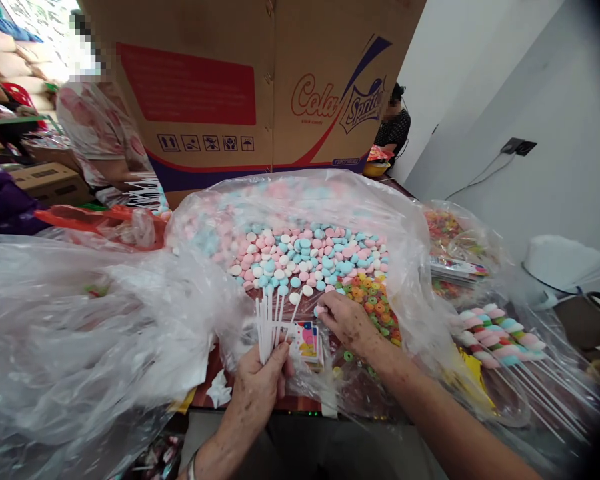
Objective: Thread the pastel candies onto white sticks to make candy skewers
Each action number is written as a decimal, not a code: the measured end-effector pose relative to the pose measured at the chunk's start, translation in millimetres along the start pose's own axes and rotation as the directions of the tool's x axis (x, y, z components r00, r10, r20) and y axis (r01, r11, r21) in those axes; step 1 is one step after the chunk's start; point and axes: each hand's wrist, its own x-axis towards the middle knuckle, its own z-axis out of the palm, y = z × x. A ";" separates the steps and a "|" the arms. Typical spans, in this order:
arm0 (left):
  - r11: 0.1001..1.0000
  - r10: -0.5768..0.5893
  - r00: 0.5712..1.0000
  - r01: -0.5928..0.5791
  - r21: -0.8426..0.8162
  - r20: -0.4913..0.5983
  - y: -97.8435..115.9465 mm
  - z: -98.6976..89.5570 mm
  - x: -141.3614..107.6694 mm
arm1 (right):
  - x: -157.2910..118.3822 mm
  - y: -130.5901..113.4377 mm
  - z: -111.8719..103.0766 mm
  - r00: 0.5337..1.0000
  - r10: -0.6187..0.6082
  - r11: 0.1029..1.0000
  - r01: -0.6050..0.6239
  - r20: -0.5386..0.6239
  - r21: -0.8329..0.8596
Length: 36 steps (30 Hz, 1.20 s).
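Note:
My left hand [263,373] is closed round a fanned bunch of thin white sticks [265,327] that point up and away from me. Round candies lie at the tips of some sticks; whether they are fixed on or lie behind, I cannot tell. In its fingertips, my right hand [347,323] pinches a small pink and pale candy [320,311]. Just beyond both hands spreads a heap of pink, blue and white marshmallow candies [305,253] inside a clear plastic bag. Orange, yellow and green gummy rings [375,303] lie beside my right hand. Printed cards [307,343] sit between my hands.
A tall cardboard box [205,80] blocks the far side. Crumpled clear plastic [105,320] covers the left. Finished-looking candy skewers [503,337] lie at right, below a bag of gummies [443,230]. One person [100,127] is behind at left, another [395,127] at right.

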 end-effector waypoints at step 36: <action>0.908 0.142 0.986 -0.166 0.385 0.091 0.1 2.7 1.4 | 15.3 -16.7 -23.3 0.910 0.379 0.088 -0.217 0.169 0.972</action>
